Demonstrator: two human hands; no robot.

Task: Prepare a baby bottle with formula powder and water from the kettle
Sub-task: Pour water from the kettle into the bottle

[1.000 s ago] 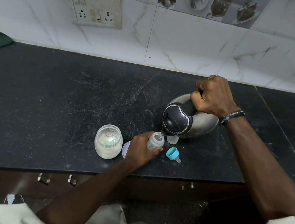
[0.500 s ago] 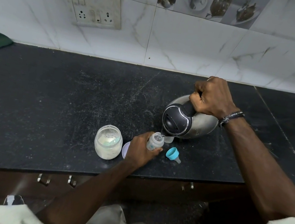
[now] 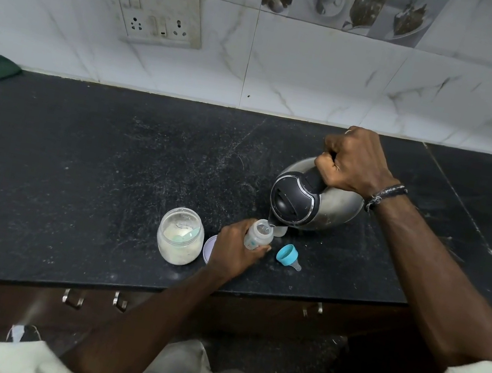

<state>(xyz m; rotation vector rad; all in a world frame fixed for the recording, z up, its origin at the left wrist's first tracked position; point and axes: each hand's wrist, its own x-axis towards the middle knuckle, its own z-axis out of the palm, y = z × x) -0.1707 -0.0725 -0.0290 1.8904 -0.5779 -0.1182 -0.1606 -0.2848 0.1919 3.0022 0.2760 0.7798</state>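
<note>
Black counter (image 3: 76,173), tiled wall behind. My right hand (image 3: 356,161) gripped tilted kettle (image 3: 313,205), spout over bottle (image 3: 259,234) held in left hand (image 3: 235,250). Judged: pour slow, keep spout centred.

The baby bottle (image 3: 259,234) is small, clear and uncapped, standing near the front edge of the dark surface (image 3: 75,176), gripped by the left hand (image 3: 235,250); the kettle (image 3: 314,203), rounded steel with a black lid and handle, is tipped forward by the right hand (image 3: 354,162), its spout right over the bottle's mouth; the formula jar (image 3: 180,235), clear glass and open, holds pale powder and stands left of the bottle; the teal-ringed teat (image 3: 289,255) lies on its side just right of it.
</note>
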